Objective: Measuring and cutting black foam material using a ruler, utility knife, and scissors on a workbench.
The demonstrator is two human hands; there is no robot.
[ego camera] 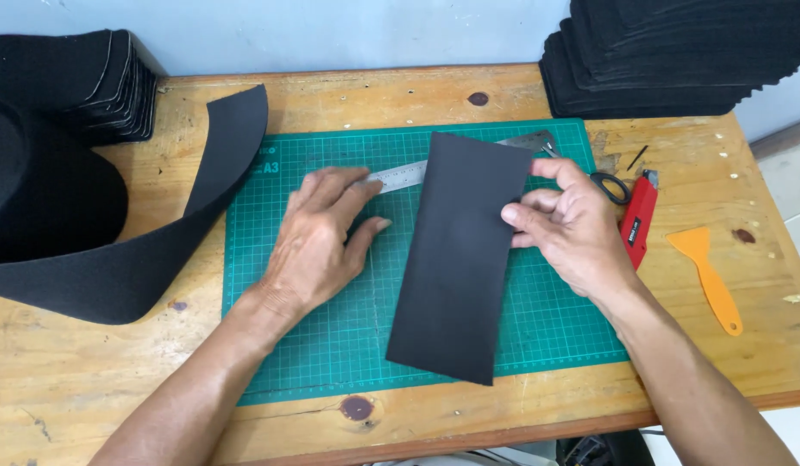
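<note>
Black foam sheet (459, 259) lies mid cutting mat (331, 345), over the steel ruler (400, 175). Right hand (566, 226) pinches its right edge; left hand (318, 237) flat, open on ruler. Looks light, floppy; grip edges.

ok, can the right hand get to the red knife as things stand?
Probably yes. The red knife lies just beside the right hand on the table, nothing between them, though the fingers now pinch the black sheet.
</note>
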